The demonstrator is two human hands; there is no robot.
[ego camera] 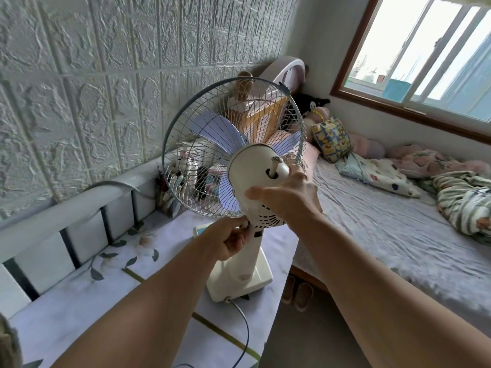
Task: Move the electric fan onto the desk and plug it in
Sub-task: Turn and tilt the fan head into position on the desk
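Observation:
A cream electric fan [256, 173] with a wire cage and pale blue blades stands on the desk [79, 301], its square base near the desk's right edge. My right hand [288, 193] grips the back of the motor housing. At the neck just under the motor, my left hand [231, 241] holds the stand, its fingers curled round it. The fan's cord [245, 330] leaves the rear of the base and trails toward me across the desk. No plug is in view.
The desk carries a floral cover and backs onto a railed white board and textured wall. Pens and small items [170, 192] stand behind the fan. To the right lies a bed [385, 221] with pillows and blankets, slippers [297, 290] below, a window above.

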